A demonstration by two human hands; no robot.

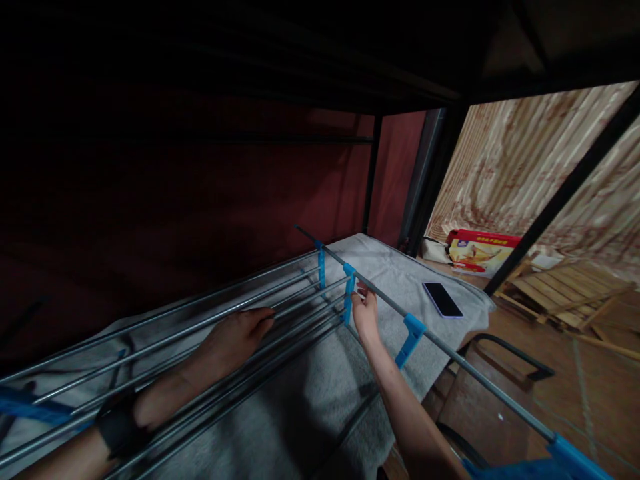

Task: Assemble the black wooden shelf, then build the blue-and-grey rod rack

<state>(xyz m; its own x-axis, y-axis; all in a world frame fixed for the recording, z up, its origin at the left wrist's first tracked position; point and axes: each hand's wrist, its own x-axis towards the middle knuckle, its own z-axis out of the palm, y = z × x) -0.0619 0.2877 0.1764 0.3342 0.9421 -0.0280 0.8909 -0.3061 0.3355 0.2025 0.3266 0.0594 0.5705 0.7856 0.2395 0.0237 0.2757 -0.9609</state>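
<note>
A rack of thin grey metal tubes, joined by blue plastic brackets, lies across the light grey cloth in front of me. My left hand (pixel 237 337), with a dark band on the wrist, curls around a metal tube (pixel 311 295) in the middle of the rack; its fingertips are mostly hidden. My right hand (pixel 366 307) is closed at a blue plastic bracket (pixel 349 283), its fingers against the bracket's right side. Over the brackets runs a long crosswise tube (pixel 385 298), with another blue bracket (pixel 411 337) farther right.
A phone (pixel 443 300) lies on the cloth (pixel 385 257) at the right. Beyond the edge are a chair (pixel 493 393), wooden slats (pixel 565 293) and a red and yellow box (pixel 483 253). Dark frame posts (pixel 371 180) and a low overhead surface enclose the space.
</note>
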